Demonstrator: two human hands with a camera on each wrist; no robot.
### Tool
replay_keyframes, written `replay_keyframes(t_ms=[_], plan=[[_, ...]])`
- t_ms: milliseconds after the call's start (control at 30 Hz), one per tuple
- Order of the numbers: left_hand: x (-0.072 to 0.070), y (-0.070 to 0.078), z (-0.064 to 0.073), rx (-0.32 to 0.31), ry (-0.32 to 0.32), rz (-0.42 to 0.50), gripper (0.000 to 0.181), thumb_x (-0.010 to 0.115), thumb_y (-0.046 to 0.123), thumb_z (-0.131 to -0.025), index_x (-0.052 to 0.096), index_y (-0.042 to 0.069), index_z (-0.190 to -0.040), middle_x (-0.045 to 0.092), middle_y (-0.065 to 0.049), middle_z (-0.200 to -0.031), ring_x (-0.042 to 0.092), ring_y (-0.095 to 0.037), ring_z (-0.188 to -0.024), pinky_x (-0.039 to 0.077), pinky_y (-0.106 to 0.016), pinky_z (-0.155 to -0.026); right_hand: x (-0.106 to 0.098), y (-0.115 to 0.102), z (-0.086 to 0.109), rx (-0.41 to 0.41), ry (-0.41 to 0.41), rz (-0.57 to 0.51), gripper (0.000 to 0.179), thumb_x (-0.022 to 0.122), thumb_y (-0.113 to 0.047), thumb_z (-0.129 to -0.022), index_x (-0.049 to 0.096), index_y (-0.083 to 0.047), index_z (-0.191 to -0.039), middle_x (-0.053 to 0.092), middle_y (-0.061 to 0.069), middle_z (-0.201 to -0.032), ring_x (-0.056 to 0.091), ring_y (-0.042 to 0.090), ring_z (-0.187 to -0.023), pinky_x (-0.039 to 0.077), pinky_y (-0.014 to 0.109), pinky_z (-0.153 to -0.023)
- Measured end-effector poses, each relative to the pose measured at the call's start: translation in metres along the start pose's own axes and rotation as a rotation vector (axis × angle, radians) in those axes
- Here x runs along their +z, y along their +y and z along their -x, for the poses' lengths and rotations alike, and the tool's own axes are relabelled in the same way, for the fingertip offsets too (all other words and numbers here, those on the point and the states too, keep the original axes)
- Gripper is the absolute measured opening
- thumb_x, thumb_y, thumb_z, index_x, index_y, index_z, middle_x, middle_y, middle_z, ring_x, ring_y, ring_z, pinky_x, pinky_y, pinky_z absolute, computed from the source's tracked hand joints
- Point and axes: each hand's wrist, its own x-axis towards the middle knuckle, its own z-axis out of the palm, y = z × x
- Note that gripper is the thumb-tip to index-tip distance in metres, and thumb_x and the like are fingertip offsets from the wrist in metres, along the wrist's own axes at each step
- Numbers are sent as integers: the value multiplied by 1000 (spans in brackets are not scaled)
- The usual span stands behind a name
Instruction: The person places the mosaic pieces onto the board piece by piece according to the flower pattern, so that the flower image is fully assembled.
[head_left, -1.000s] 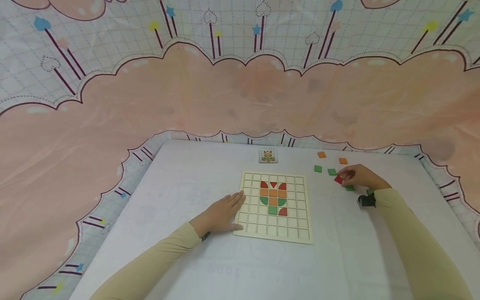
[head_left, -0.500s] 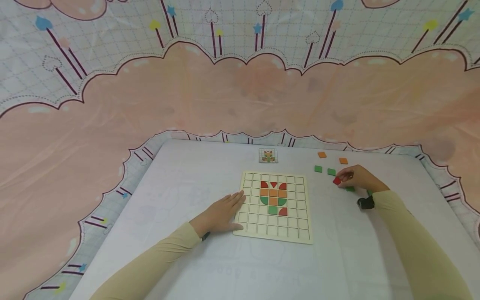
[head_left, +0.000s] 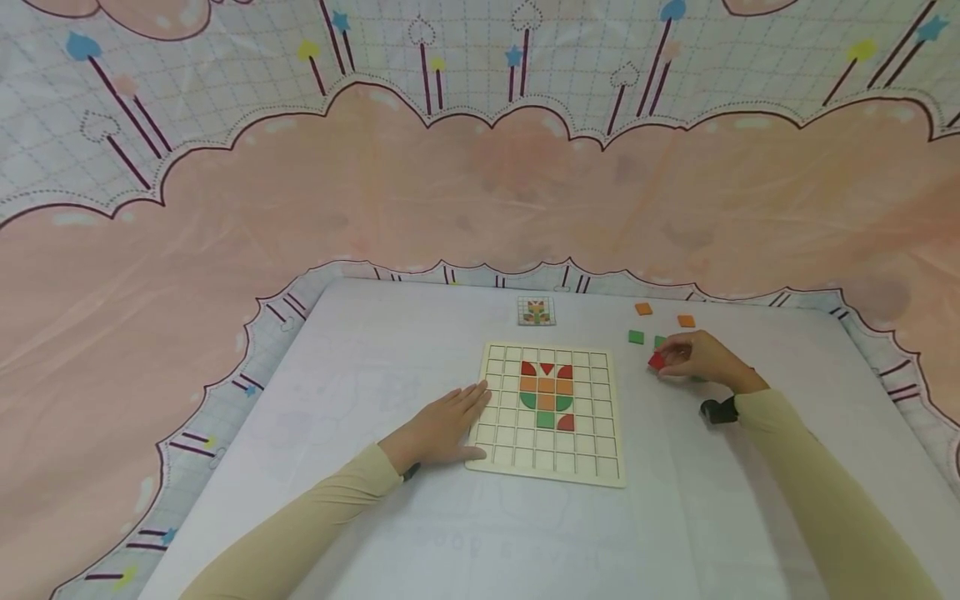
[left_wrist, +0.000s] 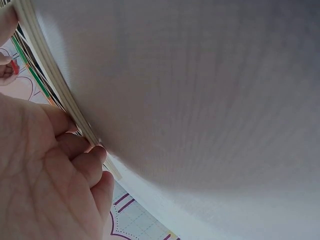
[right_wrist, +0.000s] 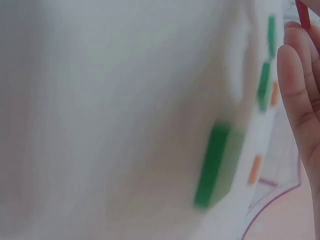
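Observation:
A cream grid board (head_left: 510, 454) lies mid-table, with a pattern of red, orange and green tiles set in its squares. My left hand (head_left: 442, 427) rests along its left edge, fingers extended; up close in the left wrist view, the fingertips touch the board's side (left_wrist: 65, 95). To the right of the board, my right hand (head_left: 705, 360) pinches a red tile (head_left: 656, 361) between thumb and fingers. That red tile (right_wrist: 303, 14) shows only partly at the top corner of the right wrist view. A green tile (head_left: 659, 342) is just behind the pinching fingertips.
Behind the board lies a small picture card (head_left: 536, 311) showing a tile pattern on a grid. Two orange tiles (head_left: 643, 308) and another green tile (head_left: 636, 337) lie at the back right. One more green tile (right_wrist: 212, 165) lies near the right wrist.
The right hand has moved left toward the board, carrying the red tile with it. The left hand and the board stay where they were.

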Motion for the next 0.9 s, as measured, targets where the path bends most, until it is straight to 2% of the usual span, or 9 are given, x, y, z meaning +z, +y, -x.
replay_keyframes(t_ms=[267,467,667,900], plan=[[-2,1,0,-3,3,8,89,48,60,-89,17,3,-150,14,-13,-158,19,-24,-146,21,-38,-119,17,-30,-1,-49,3,-67,39,80,-13,-73,67,3,-105,68,10,-91,57,6,-75,51,16,-67],[-2,0,-1,1,4,17,89,50,59,-88,18,2,-150,14,-14,-158,19,-26,-146,22,-39,-119,37,-57,-7,-140,-20,-49,36,81,-15,-72,70,0,-103,68,6,-86,55,7,-73,49,17,-65],[-2,0,-2,-3,-3,15,89,50,59,-89,18,2,-150,13,-14,-158,19,-26,-146,21,-39,-119,59,-84,-14,-160,-100,-50,35,80,-20,-73,71,-4,-103,67,5,-90,54,11,-76,48,18,-67],[0,0,-3,-5,-1,11,90,49,60,-88,18,3,-150,14,-13,-158,19,-25,-146,21,-38,-119,84,-111,-22,-304,-210,-96,32,81,-17,-71,71,-3,-98,66,4,-82,55,9,-72,50,19,-65]])
